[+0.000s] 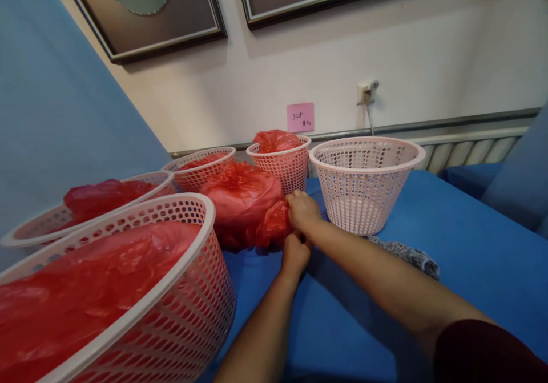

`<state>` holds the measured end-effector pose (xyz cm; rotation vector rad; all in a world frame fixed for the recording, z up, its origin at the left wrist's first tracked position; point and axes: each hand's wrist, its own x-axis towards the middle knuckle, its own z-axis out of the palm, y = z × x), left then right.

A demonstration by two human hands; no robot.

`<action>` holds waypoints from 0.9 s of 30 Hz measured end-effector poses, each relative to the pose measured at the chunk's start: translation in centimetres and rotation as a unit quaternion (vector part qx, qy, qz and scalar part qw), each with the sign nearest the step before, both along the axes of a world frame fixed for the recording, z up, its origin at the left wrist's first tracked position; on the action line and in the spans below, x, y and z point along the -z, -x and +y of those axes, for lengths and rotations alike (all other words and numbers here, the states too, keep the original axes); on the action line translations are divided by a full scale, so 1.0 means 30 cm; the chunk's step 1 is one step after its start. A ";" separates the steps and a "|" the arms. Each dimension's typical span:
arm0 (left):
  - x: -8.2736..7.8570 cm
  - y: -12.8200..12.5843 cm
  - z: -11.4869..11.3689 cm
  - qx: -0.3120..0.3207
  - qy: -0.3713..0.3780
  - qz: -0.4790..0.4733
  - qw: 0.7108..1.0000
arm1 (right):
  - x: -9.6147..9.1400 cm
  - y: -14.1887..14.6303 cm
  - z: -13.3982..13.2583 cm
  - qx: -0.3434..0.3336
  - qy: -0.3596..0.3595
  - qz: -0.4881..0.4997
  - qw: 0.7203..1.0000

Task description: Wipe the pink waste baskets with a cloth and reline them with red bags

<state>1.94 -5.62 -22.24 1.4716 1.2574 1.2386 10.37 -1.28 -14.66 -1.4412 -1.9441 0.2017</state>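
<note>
My right hand (303,210) reaches in from the right, its fingers closed at the edge of a small red plastic bag (274,223). Just below it, my left hand (295,254) is also closed against the bag's lower right side; its fingertips are mostly hidden. The small bag leans against a larger, full red plastic bag (242,197) with a gathered top. Both bags lie on the blue table cover (342,309). To the right of my hands stands a pale pink basket (363,194) with nothing visible inside. A grey speckled cloth (406,255) lies beyond my right forearm.
A large pale basket (201,297) with red plastic fills the near left. Behind it are another basket (165,186), a basket (203,172) and a smaller basket (282,169), all holding red plastic. A pink note (300,117) and a socket (365,93) are on the wall.
</note>
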 end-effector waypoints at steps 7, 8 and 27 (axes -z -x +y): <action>-0.065 0.033 -0.078 -0.158 -0.199 -0.047 0.966 | 0.072 -0.129 -0.015 0.040 -0.023 0.141 0.989; -0.078 0.045 -0.074 -0.193 -0.222 -0.064 0.954 | 0.094 -0.140 -0.030 0.039 -0.030 0.169 0.984; -0.053 0.023 -0.005 0.015 -0.041 -0.056 0.997 | 0.252 -0.406 -0.458 -0.107 -0.195 0.262 0.939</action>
